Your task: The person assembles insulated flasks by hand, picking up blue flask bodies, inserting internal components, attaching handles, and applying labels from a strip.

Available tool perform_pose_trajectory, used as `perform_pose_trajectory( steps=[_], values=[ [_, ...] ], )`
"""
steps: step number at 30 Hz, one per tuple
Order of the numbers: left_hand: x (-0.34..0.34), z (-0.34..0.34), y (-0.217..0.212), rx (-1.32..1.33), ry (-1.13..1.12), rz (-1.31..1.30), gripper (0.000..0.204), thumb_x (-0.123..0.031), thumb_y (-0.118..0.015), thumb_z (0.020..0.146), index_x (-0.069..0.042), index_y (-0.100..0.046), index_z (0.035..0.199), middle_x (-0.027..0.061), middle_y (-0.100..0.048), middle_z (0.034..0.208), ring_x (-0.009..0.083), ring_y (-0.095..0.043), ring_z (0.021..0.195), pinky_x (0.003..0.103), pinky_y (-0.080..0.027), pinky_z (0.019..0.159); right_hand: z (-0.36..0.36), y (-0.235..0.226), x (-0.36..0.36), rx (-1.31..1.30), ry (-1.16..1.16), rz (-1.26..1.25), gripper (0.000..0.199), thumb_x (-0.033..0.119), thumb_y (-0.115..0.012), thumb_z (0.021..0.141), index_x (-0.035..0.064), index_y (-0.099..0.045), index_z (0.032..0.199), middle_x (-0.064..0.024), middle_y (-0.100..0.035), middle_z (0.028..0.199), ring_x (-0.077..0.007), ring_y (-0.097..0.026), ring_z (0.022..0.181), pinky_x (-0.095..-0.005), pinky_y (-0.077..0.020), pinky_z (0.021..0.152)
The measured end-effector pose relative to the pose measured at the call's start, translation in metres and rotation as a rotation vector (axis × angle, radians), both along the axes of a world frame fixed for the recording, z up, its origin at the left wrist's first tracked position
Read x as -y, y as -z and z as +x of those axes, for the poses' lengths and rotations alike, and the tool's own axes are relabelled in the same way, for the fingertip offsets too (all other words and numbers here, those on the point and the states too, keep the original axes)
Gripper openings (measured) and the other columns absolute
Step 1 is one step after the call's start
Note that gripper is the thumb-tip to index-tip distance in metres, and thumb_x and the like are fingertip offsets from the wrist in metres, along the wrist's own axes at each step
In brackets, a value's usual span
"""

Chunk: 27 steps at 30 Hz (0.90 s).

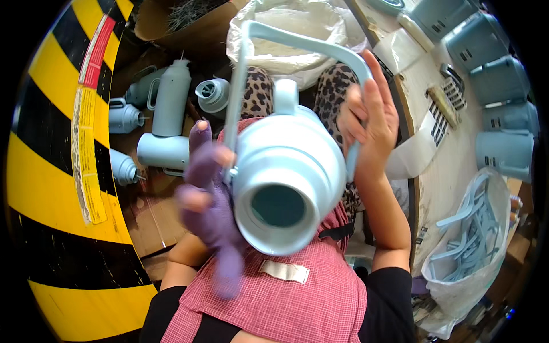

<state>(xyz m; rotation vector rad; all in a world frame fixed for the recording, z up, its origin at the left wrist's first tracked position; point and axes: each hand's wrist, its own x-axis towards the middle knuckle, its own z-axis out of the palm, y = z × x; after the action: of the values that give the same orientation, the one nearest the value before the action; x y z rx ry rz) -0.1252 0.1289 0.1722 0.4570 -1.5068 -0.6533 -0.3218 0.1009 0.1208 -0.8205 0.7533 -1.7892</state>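
A pale blue vacuum jug body [274, 148] is tilted over my lap, its round dark opening facing up toward me. A thin bail handle [297, 39] arches over its far side, and a smaller loop grip [285, 97] sticks up from the body. My left hand [214, 200], in a purple glove with bare fingertips, lies along the jug's left side, fingers spread, partly blurred. One fingertip is close to the handle's left pivot. On the right, my right hand [370, 117] is bare and has its fingers around the handle's right arm.
Several blue jugs [171, 97] lie or stand at left beside a yellow-black striped panel [51, 171]. A white sack [286, 40] and a cardboard box [189, 34] are at the far side. The right-hand bench [432, 188] bears blue containers [503, 150]; a bag of handles [469, 240] stands near.
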Motion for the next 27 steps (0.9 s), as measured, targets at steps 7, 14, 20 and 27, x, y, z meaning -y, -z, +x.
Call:
perform_pose_trajectory(
  steps=[7,14,20,27],
  values=[
    [0.030,0.050,0.005,0.032,0.543,1.080,0.047,-0.020,-0.063,0.071,-0.002,-0.061,0.114,0.0154,-0.054,0.139,0.0213,-0.052,0.122,0.035,-0.040,0.109,0.009,-0.016,-0.035,-0.093,-0.074,0.112,0.055,0.024,-0.044,0.110,0.0074,-0.026,0.158,0.0041,-0.037,0.071,0.0007,-0.031,0.042,-0.0175,-0.0284,0.037],
    [0.026,0.046,0.073,-0.354,0.759,0.969,0.017,-0.004,-0.062,0.074,-0.006,-0.058,0.091,0.0123,-0.056,0.137,0.0095,-0.056,0.106,0.022,-0.043,0.084,0.020,-0.009,-0.054,-0.478,-0.015,0.138,0.076,0.014,-0.051,0.095,0.0090,-0.016,0.162,-0.0040,-0.048,0.075,-0.0159,-0.046,0.075,-0.0309,-0.0393,0.082],
    [0.013,0.045,0.070,-0.323,0.743,1.041,0.018,0.003,-0.059,0.076,-0.008,-0.054,0.089,0.0146,-0.053,0.134,0.0191,-0.053,0.119,0.031,-0.039,0.100,0.019,-0.013,-0.056,-0.525,-0.015,0.158,0.071,0.012,-0.049,0.097,0.0087,-0.019,0.161,-0.0022,-0.046,0.074,-0.0152,-0.045,0.075,-0.0302,-0.0375,0.079],
    [0.011,0.033,0.067,-0.135,0.256,0.467,0.058,-0.048,-0.060,0.095,-0.002,-0.051,0.129,0.0194,-0.047,0.137,0.0299,-0.043,0.133,0.045,-0.031,0.113,0.020,0.007,-0.055,-0.476,0.098,0.051,0.061,0.028,-0.045,0.102,0.0051,-0.030,0.157,-0.0018,-0.046,0.077,-0.0142,-0.043,0.076,-0.0305,-0.0374,0.078]
  ],
)
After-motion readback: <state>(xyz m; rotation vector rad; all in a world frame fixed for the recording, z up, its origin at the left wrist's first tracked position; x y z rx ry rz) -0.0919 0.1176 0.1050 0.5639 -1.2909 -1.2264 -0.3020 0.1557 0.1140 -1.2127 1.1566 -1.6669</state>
